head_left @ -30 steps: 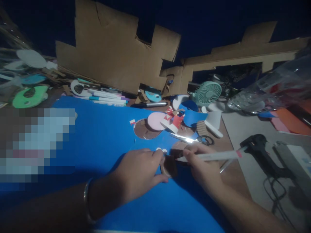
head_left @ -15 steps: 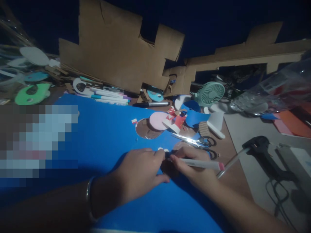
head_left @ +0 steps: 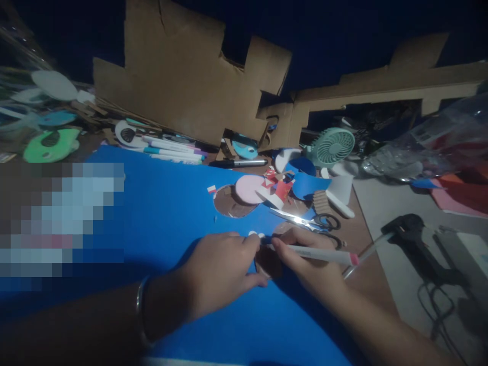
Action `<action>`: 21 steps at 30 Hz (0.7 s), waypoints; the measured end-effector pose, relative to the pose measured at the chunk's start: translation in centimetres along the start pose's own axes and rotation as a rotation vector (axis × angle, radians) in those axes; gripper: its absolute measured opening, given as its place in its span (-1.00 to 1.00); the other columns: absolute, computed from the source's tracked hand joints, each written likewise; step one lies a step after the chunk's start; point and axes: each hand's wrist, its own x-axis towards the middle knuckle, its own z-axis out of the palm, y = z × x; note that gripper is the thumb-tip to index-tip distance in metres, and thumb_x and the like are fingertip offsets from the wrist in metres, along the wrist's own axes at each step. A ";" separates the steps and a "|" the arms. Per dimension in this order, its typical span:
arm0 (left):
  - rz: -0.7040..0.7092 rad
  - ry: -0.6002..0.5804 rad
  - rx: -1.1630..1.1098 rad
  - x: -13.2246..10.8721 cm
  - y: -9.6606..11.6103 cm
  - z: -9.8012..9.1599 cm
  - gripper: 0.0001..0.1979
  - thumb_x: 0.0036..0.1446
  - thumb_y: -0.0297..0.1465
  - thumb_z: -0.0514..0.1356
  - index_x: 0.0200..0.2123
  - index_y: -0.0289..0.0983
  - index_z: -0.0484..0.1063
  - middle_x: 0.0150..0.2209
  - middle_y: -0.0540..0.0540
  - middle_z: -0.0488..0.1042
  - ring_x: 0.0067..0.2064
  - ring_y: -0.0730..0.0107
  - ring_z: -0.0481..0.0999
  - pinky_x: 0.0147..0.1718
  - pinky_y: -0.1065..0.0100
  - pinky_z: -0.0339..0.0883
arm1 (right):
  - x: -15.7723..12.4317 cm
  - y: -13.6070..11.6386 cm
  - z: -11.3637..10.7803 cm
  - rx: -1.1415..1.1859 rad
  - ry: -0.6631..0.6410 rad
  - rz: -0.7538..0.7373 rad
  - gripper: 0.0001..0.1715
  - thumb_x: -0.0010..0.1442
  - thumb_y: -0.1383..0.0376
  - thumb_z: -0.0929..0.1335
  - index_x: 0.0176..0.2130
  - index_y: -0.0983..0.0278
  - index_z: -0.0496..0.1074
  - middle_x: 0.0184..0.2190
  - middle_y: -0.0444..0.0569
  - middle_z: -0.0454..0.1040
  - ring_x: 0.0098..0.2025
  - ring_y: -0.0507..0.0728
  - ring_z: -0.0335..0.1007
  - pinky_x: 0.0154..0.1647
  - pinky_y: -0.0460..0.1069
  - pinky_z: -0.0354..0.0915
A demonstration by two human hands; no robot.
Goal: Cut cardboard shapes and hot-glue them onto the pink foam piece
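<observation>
My right hand (head_left: 310,259) is closed in a writing grip round a white marker (head_left: 324,255) with a pink end. Its tip points left, to the spot beside my left fingertips. My left hand (head_left: 221,269) rests on the blue sheet (head_left: 160,218), fingers curled down and thumb stretched out; what they pinch, if anything, is hidden. Two small white discs (head_left: 261,236) show just past the left fingertips, partly covered. Between the two hands a cut-out hole (head_left: 269,263) in the sheet shows brown beneath. Scissors (head_left: 301,220) with black handles lie beyond my right hand.
A pink paper oval (head_left: 249,189) and red and blue scraps lie behind the hands. Several markers (head_left: 173,152), a green hand fan (head_left: 333,147) and upright cardboard (head_left: 183,76) stand farther back. On the right lies a black glue gun (head_left: 415,249) with a cord.
The marker and my right fingertips have shifted slightly to the right, baring more of the brown hole between the hands. My left hand stays almost in place.
</observation>
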 end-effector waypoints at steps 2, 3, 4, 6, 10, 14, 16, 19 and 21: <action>0.000 -0.001 -0.006 0.0 0.0 0.0 -0.63 -0.03 -0.06 0.20 -0.28 -0.21 0.31 -0.41 -0.01 0.48 -0.35 0.21 0.48 -0.51 0.35 0.10 | 0.0 0.0 0.0 -0.012 -0.001 0.002 -0.71 0.07 0.29 0.33 -0.63 0.29 0.30 -0.66 -0.14 0.34 -0.60 0.00 0.24 -0.58 -0.11 0.16; -0.004 -0.002 -0.008 0.0 0.0 0.0 -0.63 -0.03 -0.06 0.20 -0.28 -0.21 0.31 -0.41 -0.01 0.48 -0.34 0.20 0.48 -0.51 0.35 0.10 | 0.1 0.0 0.0 -0.020 -0.002 0.001 -0.71 0.07 0.29 0.33 -0.63 0.29 0.29 -0.66 -0.14 0.34 -0.60 0.01 0.24 -0.57 -0.11 0.17; -0.009 -0.007 -0.008 0.0 0.0 -0.1 -0.63 -0.03 -0.07 0.20 -0.27 -0.22 0.31 -0.40 -0.02 0.48 -0.34 0.20 0.48 -0.50 0.35 0.11 | 0.1 0.0 0.0 -0.027 -0.001 -0.002 -0.71 0.06 0.29 0.33 -0.63 0.29 0.29 -0.66 -0.13 0.34 -0.60 0.01 0.25 -0.57 -0.11 0.17; -0.018 -0.019 -0.009 0.1 0.1 -0.1 -0.62 -0.03 -0.07 0.20 -0.27 -0.22 0.32 -0.40 -0.03 0.48 -0.33 0.21 0.48 -0.49 0.35 0.12 | 0.1 0.0 -0.1 -0.038 0.001 -0.014 -0.70 0.07 0.30 0.32 -0.64 0.29 0.28 -0.65 -0.13 0.35 -0.59 0.01 0.25 -0.56 -0.11 0.18; -0.026 -0.035 -0.010 0.1 0.1 -0.3 -0.62 -0.04 -0.06 0.20 -0.29 -0.22 0.32 -0.40 -0.03 0.49 -0.34 0.21 0.49 -0.49 0.35 0.13 | 0.0 0.0 -0.1 -0.047 0.007 -0.029 -0.69 0.07 0.32 0.31 -0.65 0.27 0.24 -0.66 -0.14 0.33 -0.60 0.00 0.22 -0.57 -0.11 0.18; -0.026 -0.039 -0.010 0.1 0.2 -0.3 -0.63 -0.04 -0.07 0.21 -0.29 -0.22 0.32 -0.39 -0.03 0.49 -0.33 0.21 0.49 -0.49 0.35 0.14 | -0.1 0.0 -0.1 -0.045 0.017 -0.027 -0.69 0.07 0.33 0.31 -0.65 0.27 0.23 -0.66 -0.14 0.32 -0.59 0.01 0.22 -0.58 -0.11 0.17; -0.033 -0.048 -0.011 0.1 0.2 -0.4 -0.63 -0.04 -0.07 0.21 -0.29 -0.22 0.32 -0.39 -0.03 0.49 -0.32 0.22 0.49 -0.48 0.35 0.15 | -0.1 -0.1 -0.1 -0.056 0.030 -0.036 -0.69 0.07 0.33 0.30 -0.66 0.26 0.22 -0.68 -0.16 0.30 -0.62 -0.01 0.19 -0.59 -0.11 0.15; -0.053 -0.063 -0.015 0.2 0.3 -0.4 -0.64 -0.05 -0.08 0.21 -0.30 -0.22 0.32 -0.40 -0.02 0.48 -0.31 0.23 0.49 -0.47 0.37 0.16 | -0.2 -0.1 -0.1 -0.092 0.048 -0.049 -0.68 0.05 0.35 0.30 -0.67 0.26 0.21 -0.71 -0.19 0.26 -0.65 -0.02 0.15 -0.63 -0.12 0.11; -0.057 -0.063 -0.021 0.2 0.3 -0.4 -0.64 -0.05 -0.08 0.22 -0.31 -0.22 0.32 -0.41 -0.01 0.48 -0.32 0.23 0.49 -0.48 0.37 0.15 | -0.2 -0.1 -0.1 -0.111 0.065 -0.067 -0.67 0.04 0.35 0.30 -0.69 0.26 0.19 -0.72 -0.19 0.25 -0.65 -0.02 0.15 -0.64 -0.13 0.10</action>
